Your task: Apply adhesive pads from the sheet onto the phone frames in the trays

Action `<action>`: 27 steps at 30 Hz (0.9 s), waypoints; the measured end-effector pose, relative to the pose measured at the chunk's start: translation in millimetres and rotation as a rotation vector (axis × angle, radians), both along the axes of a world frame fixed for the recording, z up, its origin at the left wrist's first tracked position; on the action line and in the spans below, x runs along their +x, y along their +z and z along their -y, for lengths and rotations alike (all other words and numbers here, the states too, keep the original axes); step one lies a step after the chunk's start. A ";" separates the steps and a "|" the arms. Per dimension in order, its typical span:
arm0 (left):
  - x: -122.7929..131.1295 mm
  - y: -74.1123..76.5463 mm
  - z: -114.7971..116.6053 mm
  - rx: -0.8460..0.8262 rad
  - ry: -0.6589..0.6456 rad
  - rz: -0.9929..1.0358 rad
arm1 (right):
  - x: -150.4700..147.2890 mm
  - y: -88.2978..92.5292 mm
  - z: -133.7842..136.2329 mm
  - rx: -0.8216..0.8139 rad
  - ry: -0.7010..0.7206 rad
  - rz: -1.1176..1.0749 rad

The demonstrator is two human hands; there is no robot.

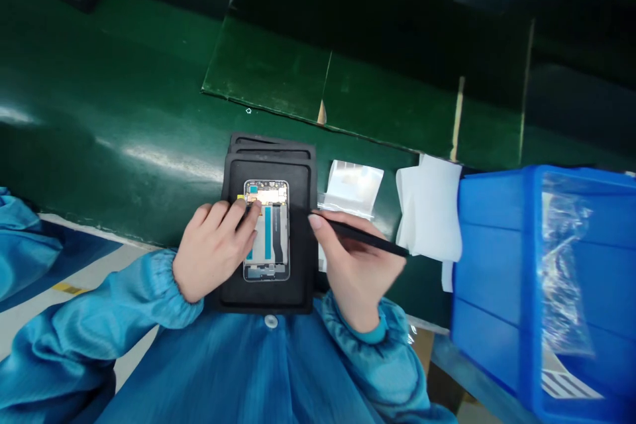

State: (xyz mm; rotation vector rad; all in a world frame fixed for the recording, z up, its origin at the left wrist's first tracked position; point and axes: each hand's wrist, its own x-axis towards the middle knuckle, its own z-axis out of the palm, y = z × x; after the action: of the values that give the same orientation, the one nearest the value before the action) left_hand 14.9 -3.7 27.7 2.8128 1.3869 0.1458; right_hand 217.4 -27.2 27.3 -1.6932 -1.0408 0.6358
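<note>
An opened smartphone (281, 232), its inner parts, blue-green strips and black ribbon cable showing, lies in the top one of several stacked black trays (303, 265). My left hand (213, 248) rests over the phone's left side, fingers stretched and the index fingertip touching the area near the upper circuit board. A small yellow tab (241, 197) shows at the phone's left edge. At the tray's right edge, my right hand (355, 265) is closed around a slim black tool (370, 236), which slants across the fingers. Its exact kind I cannot make out.
Right of the trays lie a clear plastic bag (355, 185) and white sheets (430, 209). A blue bin (497, 265) holding clear plastic packaging (566, 278) stands at far right. A raised green board (278, 73) lies behind. Another person's blue sleeve (24, 242) shows at left.
</note>
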 end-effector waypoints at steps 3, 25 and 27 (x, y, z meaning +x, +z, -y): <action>-9.6 10.2 -13.5 0.024 0.110 0.096 | 31.6 -6.9 23.8 0.074 -0.106 -0.021; 178.3 -14.1 -25.1 -0.492 -0.606 -0.352 | 96.7 -70.6 103.6 -0.030 0.198 -0.153; 178.4 -14.0 -26.3 -0.503 -0.602 -0.357 | 92.5 -73.4 100.6 -0.004 0.229 -0.142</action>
State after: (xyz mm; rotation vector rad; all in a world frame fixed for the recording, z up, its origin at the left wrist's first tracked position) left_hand 193.3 22.6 13.8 2.7214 0.4334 -0.6319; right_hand 309.9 -127.9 -46.1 -1.5200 -1.1399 0.8936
